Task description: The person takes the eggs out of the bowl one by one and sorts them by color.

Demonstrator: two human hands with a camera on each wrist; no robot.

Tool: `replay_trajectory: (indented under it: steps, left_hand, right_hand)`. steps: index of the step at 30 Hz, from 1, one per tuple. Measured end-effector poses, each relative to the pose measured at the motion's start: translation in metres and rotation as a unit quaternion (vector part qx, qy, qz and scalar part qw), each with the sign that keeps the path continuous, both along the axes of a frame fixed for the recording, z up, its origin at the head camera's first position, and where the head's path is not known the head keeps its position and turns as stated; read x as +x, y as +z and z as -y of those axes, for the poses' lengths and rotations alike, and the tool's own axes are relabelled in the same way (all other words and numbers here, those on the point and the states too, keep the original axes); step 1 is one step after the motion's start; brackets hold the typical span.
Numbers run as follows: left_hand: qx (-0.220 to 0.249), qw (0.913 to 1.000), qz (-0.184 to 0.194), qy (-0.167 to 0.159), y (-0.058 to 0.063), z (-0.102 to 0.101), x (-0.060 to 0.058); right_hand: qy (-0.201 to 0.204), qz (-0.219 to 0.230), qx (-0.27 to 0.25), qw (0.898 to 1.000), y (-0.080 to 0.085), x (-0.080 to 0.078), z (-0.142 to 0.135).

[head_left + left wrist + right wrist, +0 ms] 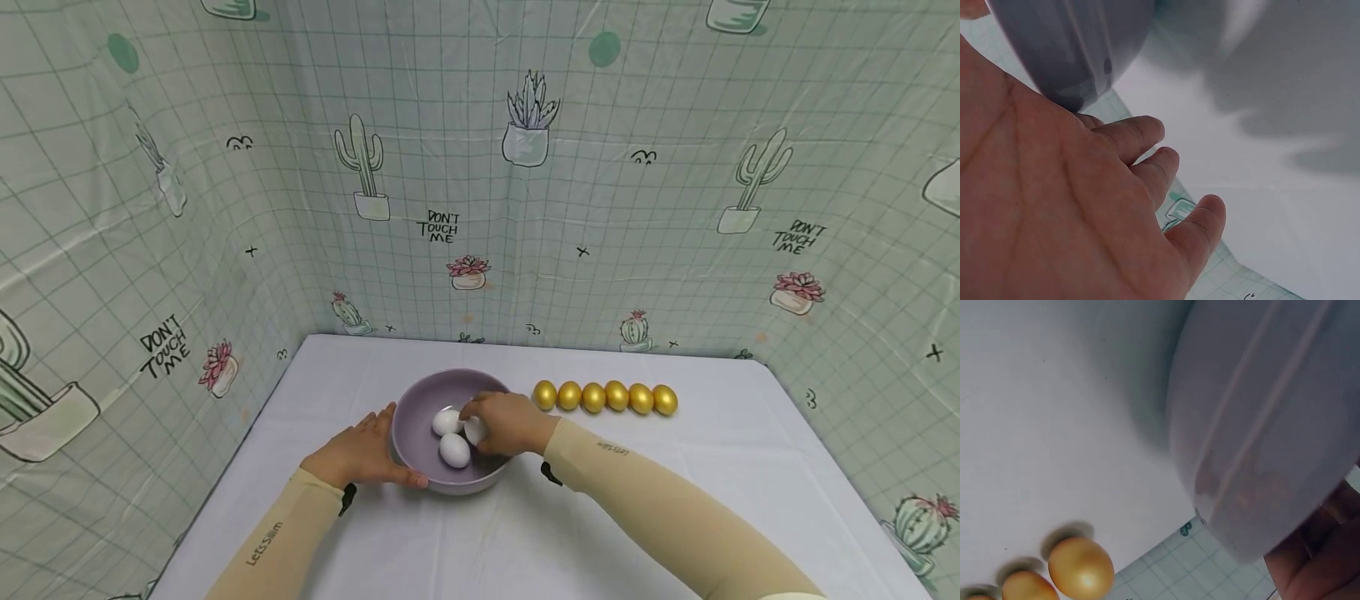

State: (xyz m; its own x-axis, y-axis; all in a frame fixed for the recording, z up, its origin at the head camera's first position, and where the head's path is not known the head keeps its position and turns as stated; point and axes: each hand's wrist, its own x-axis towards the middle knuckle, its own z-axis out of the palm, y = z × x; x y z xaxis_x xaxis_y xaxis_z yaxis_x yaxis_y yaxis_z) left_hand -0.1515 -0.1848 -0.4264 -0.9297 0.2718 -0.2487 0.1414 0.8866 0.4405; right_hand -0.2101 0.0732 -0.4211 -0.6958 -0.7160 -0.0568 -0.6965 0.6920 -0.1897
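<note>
A round purple bowl (411, 433) stands on the white-covered table. Two white eggs (454, 451) lie together on its bottom. Reaching over the right side of the rim, my right hand (510, 421) pinches another white egg (475, 431) inside the bowl. That egg is partly covered by the fingers. My left hand (363, 450) rests against the bowl's left side, thumb along the front rim and the other fingers extended. In the left wrist view, the palm lies beside the bowl's outer wall (1085, 50). The right wrist view shows mostly the bowl's outside (1260, 425).
Several golden eggs (593, 397) form a row on the table to the right of the bowl, close to my right wrist. Behind the table and at its sides hangs a grid-patterned sheet (525, 208) printed with cacti.
</note>
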Motion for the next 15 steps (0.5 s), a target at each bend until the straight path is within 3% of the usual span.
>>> replay_trajectory:
  steps: [15]
  left_hand:
    - [0.003, 1.0, 0.0, 0.0, 0.0, -0.001, 0.0]
  right_hand:
    - [-0.012, -0.023, -0.099, 0.995, 0.026, -0.013, -0.034]
